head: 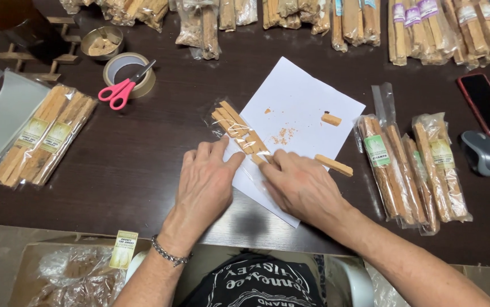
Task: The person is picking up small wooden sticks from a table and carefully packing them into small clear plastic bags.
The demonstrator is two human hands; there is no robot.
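A white sheet of paper [299,108] lies tilted in the middle of the dark worktop [142,170], and everything else can be placed from it. On the sheet's left edge lies a clear bag of wood sticks [238,129], flat, with its mouth end toward the person. Left of the sheet, well apart, two clear packs of sticks with pale green labels [44,135] lie side by side on a slant. Right of the sheet, a cluster of similar packs with green and cream labels [412,167] lies close together. Beyond the sheet, along the far edge, a row of more stick bundles [364,23] runs across, some with purple and white labels. The left hand [204,185] lies flat with fingers spread, thumb tip touching the bag's near end; its grip is wide and holds nothing. The right hand [300,185] presses its fingers on the bag's mouth, grip narrow; whether it pinches the film cannot be told. On the sheet lie a short stub of wood [331,119], a longer loose stick [334,165] just beside the right hand, and orange crumbs [283,135]. Far left of the sheet, pink scissors [121,90] rest on a roll of tape [129,74]. Right of the labelled packs lie a grey mouse [482,152] and a red-edged phone [485,102].
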